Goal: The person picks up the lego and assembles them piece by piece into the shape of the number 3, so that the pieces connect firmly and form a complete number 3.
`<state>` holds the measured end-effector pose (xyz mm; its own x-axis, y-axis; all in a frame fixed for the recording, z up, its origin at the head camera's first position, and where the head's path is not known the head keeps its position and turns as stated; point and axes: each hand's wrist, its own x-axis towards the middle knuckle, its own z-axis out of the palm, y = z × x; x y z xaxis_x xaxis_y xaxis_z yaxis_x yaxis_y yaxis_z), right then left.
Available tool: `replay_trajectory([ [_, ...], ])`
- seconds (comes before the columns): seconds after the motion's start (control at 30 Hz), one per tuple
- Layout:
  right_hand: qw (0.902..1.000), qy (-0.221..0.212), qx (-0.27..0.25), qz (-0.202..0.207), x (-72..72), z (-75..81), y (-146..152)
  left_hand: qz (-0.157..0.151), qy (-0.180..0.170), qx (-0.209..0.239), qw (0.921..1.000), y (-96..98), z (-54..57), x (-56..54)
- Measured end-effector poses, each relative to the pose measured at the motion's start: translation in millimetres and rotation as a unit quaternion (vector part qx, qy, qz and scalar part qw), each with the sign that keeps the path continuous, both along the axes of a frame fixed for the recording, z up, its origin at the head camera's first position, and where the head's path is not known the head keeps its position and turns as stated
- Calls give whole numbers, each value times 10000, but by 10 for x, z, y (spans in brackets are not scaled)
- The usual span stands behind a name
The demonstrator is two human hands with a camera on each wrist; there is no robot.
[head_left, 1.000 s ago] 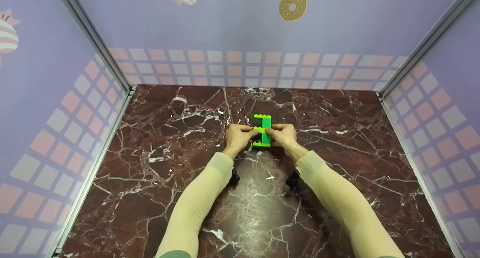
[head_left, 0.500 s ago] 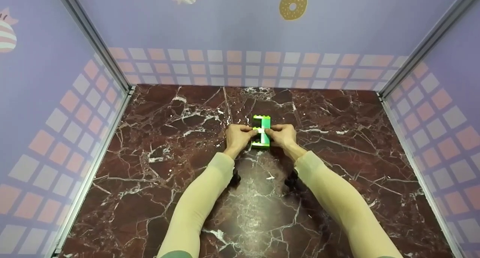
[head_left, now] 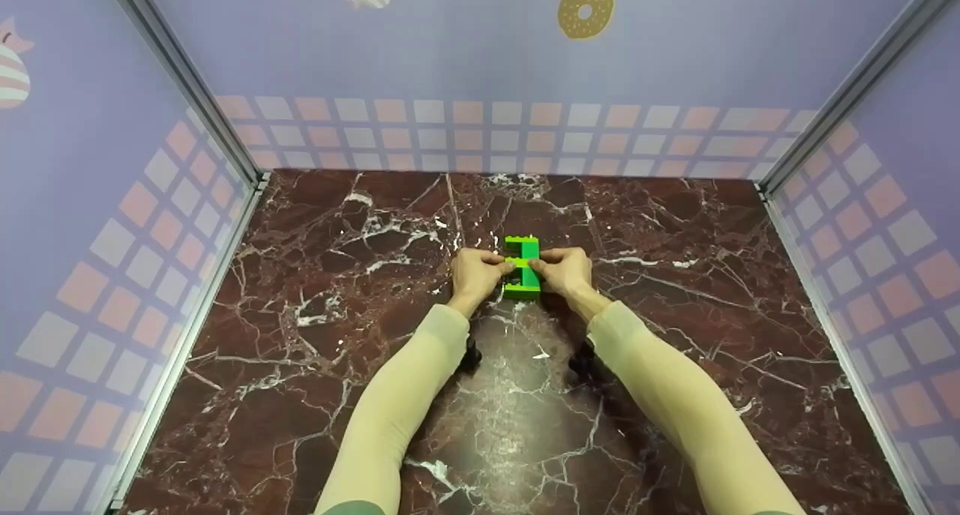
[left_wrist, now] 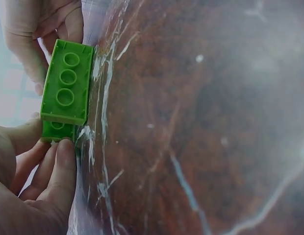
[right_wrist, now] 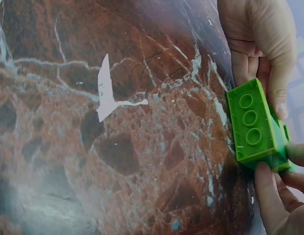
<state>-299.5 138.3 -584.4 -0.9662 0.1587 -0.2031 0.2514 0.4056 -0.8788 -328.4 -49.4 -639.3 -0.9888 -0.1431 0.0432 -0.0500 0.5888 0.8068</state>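
Both hands meet on an E-shaped build of green toy building bricks [head_left: 531, 279] near the middle of the table. Three lime bricks stick out leftward from a darker green bar. My left hand [head_left: 476, 270] pinches the left end of the middle lime brick. My right hand [head_left: 566, 269] grips the bar from the right, thumb on top near the middle. In the left wrist view, the near lime brick [left_wrist: 67, 83] turns its hollow underside and round tubes to the camera. The right wrist view has the same brick [right_wrist: 251, 122] between the hands. Whether the build touches the table cannot be told.
The table is dark red marble [head_left: 360, 417] with white veins. Purple panels, a back wall [head_left: 480, 58] and two side walls, with grey metal corner posts [head_left: 847, 88], enclose it on three sides. Black wrist devices [head_left: 470, 356] sit under both cuffs.
The brick build has shifted or tipped slightly toward the person; its far and near bricks now appear a little lower. Both hands stay almost in place, holding it.
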Motion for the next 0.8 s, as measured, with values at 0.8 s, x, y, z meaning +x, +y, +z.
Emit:
replay_trajectory([
  [0.8, 9990, 94, 184, 408, 12, 35, 80, -304, 250, -382, 9985, -18, -9, -2],
])
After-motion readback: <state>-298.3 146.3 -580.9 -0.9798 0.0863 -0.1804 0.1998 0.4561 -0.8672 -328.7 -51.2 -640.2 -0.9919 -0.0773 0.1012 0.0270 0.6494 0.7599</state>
